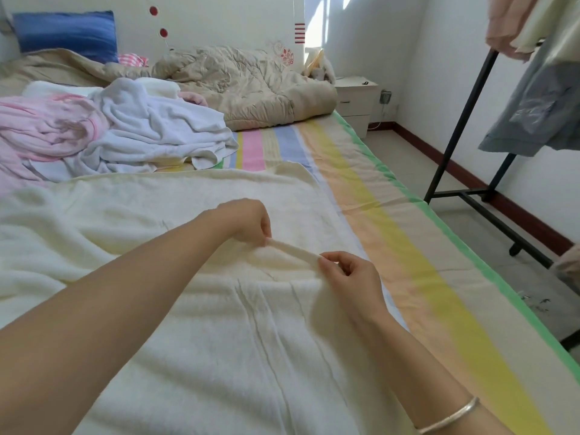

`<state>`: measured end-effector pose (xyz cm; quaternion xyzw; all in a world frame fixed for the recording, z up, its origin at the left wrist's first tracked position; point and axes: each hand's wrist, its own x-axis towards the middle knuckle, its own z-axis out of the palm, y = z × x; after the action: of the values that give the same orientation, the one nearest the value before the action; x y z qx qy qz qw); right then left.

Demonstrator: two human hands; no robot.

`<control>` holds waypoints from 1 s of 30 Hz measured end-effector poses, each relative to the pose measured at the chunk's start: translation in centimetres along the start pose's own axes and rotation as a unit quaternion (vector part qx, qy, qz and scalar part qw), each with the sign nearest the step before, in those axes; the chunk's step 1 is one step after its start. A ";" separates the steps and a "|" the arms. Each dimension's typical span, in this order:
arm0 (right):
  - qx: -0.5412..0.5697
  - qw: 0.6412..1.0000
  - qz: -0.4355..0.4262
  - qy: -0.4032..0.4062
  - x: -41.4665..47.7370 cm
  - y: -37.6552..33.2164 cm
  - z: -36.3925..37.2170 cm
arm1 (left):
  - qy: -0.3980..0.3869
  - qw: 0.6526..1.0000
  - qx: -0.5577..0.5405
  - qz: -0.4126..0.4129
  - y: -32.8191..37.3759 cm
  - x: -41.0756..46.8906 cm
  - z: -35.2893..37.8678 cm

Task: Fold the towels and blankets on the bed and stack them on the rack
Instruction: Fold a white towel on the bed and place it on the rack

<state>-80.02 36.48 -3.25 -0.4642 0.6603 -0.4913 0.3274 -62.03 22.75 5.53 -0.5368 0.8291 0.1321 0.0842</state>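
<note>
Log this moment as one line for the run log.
stage: folding cream towel | left hand: pinches towel edge | right hand: pinches same edge | waiting: white towel, pink towel, heaped behind

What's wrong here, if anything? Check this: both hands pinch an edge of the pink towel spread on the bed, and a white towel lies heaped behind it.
One thing is wrong: the colour. The head view shows the left hand and right hand pinching an edge of a cream towel, not a pink one, spread on the bed, with the white towel heaped behind it.
</note>
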 end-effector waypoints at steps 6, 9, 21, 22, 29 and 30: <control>-0.095 0.993 0.021 0.063 3.1 0.8 -0.6 | 0.205 0.978 -0.026 -0.028 5.4 5.5 0.7; -0.200 0.974 0.037 0.099 4.3 1.0 -2.0 | 0.248 0.968 0.026 -0.005 8.9 8.0 2.0; -0.327 0.941 0.056 0.073 5.3 3.3 -2.2 | 0.276 0.949 -0.131 0.075 9.3 12.1 10.7; -0.320 0.943 0.058 0.067 5.0 3.2 -2.5 | 0.277 0.942 -0.167 0.091 9.3 11.1 11.1; -0.264 0.961 0.079 -0.020 -1.2 2.3 -6.1 | 0.243 0.906 -0.310 0.157 9.3 -3.4 14.5; -0.255 0.963 0.081 -0.030 -2.7 2.3 -6.9 | 0.247 0.900 -0.318 0.168 9.0 -6.2 15.0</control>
<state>-85.83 41.61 -3.42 -0.4915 0.7893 -0.2640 0.2564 -67.75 36.33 -5.85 -0.4034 0.8148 0.2640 -0.3221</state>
